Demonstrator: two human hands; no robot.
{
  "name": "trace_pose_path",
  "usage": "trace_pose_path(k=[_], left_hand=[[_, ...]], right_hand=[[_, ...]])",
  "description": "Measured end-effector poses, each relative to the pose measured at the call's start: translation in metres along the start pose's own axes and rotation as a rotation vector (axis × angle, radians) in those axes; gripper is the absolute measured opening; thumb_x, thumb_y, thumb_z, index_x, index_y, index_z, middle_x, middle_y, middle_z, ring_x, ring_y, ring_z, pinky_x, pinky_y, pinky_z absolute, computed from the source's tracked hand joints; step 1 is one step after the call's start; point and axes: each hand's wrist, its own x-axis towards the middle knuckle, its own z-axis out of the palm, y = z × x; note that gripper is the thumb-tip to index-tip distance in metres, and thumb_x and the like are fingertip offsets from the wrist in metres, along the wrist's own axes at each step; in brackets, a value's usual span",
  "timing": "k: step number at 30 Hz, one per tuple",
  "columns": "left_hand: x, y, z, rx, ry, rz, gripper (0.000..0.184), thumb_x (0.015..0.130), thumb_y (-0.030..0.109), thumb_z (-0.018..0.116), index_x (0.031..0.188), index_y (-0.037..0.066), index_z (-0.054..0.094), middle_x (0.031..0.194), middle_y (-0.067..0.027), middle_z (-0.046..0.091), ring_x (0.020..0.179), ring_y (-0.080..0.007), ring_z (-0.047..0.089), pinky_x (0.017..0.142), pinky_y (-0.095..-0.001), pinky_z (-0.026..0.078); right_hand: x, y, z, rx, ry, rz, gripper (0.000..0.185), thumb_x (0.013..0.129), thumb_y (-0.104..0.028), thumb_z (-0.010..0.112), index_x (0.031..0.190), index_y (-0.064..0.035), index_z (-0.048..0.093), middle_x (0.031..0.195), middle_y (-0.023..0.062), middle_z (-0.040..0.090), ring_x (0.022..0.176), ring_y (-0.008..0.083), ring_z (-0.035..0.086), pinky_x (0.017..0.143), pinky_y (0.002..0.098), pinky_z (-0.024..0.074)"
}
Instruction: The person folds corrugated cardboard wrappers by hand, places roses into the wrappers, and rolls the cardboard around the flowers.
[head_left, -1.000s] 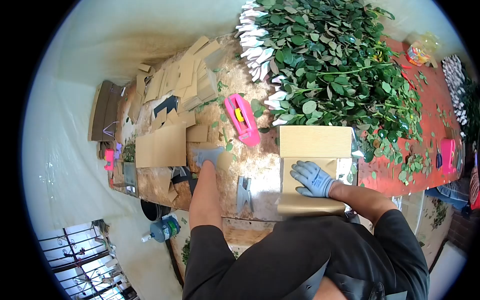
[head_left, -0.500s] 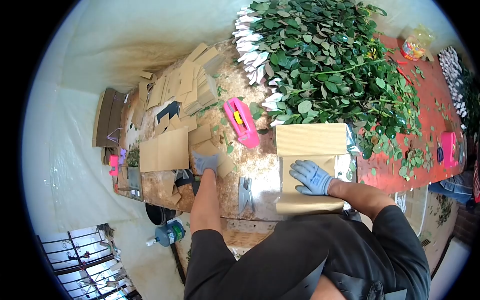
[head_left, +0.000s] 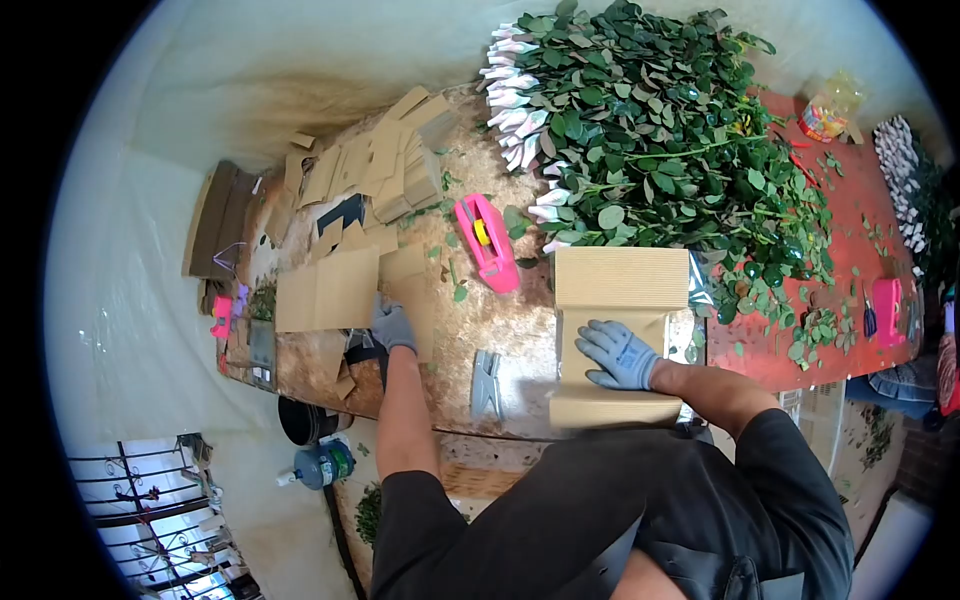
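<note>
My left hand (head_left: 393, 324), in a grey glove, is at the right edge of a flat brown cardboard sheet (head_left: 328, 290); its fingers are bent and partly hidden. A smaller cardboard piece (head_left: 405, 275) lies just beside it. My right hand (head_left: 617, 355), gloved too, lies flat with fingers spread on brown corrugated cardboard (head_left: 622, 278), whose near end (head_left: 612, 408) curls up by my body. Between my hands, a grey stapler (head_left: 487, 385) rests on the table, and farther back is a pink tape dispenser (head_left: 487, 243) with a yellow core.
Leafy stems with white-wrapped ends (head_left: 660, 130) are piled at the back. Cardboard pieces (head_left: 375, 165) are stacked at the back left. The red tabletop (head_left: 760, 350) on the right holds loose leaves, a plastic container (head_left: 825, 120) and another pink dispenser (head_left: 887, 312).
My left hand has moved left, to the edge of the large sheet, and its fingers have curled. The small cardboard piece near it has shifted. My right hand stays on the corrugated cardboard.
</note>
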Motion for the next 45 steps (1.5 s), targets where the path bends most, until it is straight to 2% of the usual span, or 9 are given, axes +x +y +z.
trace_pose_path(k=[7,10,18,21,29,34,37,41,45], left_hand=[[-0.030,0.024,-0.030,-0.592,-0.059,0.164,0.041,0.101,0.005,0.056,0.140,-0.007,0.053,0.127,-0.0110,0.066,0.102,-0.0162,0.063,0.087,-0.0307,0.052],[-0.121,0.073,-0.025,-0.751,-0.434,0.087,0.037,0.102,0.003,0.055,0.139,-0.004,0.056,0.126,-0.0108,0.066,0.103,-0.0161,0.063,0.090,-0.0300,0.051],[-0.276,0.086,0.040,-0.907,-0.882,-0.109,0.013,0.099,0.001,0.060,0.111,0.000,0.066,0.098,0.0006,0.068,0.083,-0.0057,0.059,0.076,-0.0210,0.047],[-0.279,0.060,0.056,-0.645,-1.070,-0.272,0.013,0.098,0.002,0.063,0.111,0.002,0.067,0.093,0.0032,0.067,0.078,-0.0049,0.057,0.072,-0.0211,0.047],[-0.263,0.038,0.084,-0.379,-1.169,0.223,0.021,0.096,0.006,0.066,0.115,-0.002,0.068,0.091,0.0019,0.069,0.079,-0.0061,0.059,0.071,-0.0260,0.050],[-0.257,0.084,0.059,0.037,-1.275,0.420,0.027,0.095,0.011,0.067,0.120,0.002,0.067,0.100,-0.0062,0.072,0.080,-0.0152,0.065,0.078,-0.0310,0.053],[-0.246,0.080,0.054,0.292,-1.348,0.712,0.034,0.095,0.021,0.066,0.126,0.008,0.067,0.121,-0.0110,0.068,0.093,-0.0247,0.067,0.086,-0.0378,0.054],[-0.245,0.060,0.051,0.424,-1.138,1.208,0.039,0.094,0.030,0.063,0.129,0.013,0.069,0.143,-0.0085,0.058,0.117,-0.0273,0.060,0.094,-0.0422,0.050],[-0.248,0.059,0.049,0.692,-0.988,1.348,0.040,0.091,0.032,0.062,0.129,0.020,0.070,0.149,-0.0043,0.053,0.113,-0.0243,0.058,0.089,-0.0416,0.049]], right_hand=[[-0.005,0.003,0.006,0.030,0.029,0.045,0.064,0.089,-0.039,0.066,0.139,-0.0016,0.052,0.144,0.0215,0.051,0.134,0.0415,0.047,0.113,0.0530,0.0362],[-0.003,0.005,0.003,0.206,0.102,0.099,0.066,0.087,-0.035,0.069,0.141,-0.0025,0.050,0.143,0.0209,0.051,0.132,0.0408,0.048,0.113,0.0516,0.0367],[0.000,0.008,-0.001,0.382,0.098,0.187,0.077,0.077,-0.026,0.077,0.145,-0.0048,0.047,0.137,0.0213,0.052,0.129,0.0403,0.048,0.113,0.0484,0.0371],[0.000,0.013,-0.004,0.412,0.054,0.175,0.085,0.072,-0.024,0.079,0.146,-0.0035,0.045,0.138,0.0232,0.051,0.129,0.0414,0.048,0.113,0.0486,0.0366],[-0.001,0.023,-0.007,0.350,-0.043,0.098,0.092,0.067,-0.027,0.082,0.146,0.0009,0.044,0.138,0.0254,0.049,0.132,0.0413,0.045,0.112,0.0476,0.0378],[0.028,0.014,-0.036,0.894,-0.289,0.718,0.050,0.089,-0.034,0.074,0.117,0.0052,0.063,0.097,0.0204,0.070,0.090,0.0288,0.070,0.083,0.0414,0.0542],[0.019,0.007,-0.027,0.927,-0.172,0.843,0.036,0.095,-0.031,0.068,0.095,0.0052,0.064,0.077,0.0160,0.069,0.063,0.0235,0.068,0.066,0.0388,0.0551],[0.005,0.003,-0.033,0.987,-0.276,1.080,0.037,0.096,-0.031,0.067,0.089,0.0048,0.061,0.074,0.0154,0.067,0.058,0.0217,0.066,0.059,0.0370,0.0551],[0.003,0.010,-0.030,0.987,-0.256,1.195,0.033,0.092,-0.028,0.071,0.091,0.0041,0.063,0.073,0.0159,0.067,0.057,0.0244,0.068,0.058,0.0367,0.0576]])
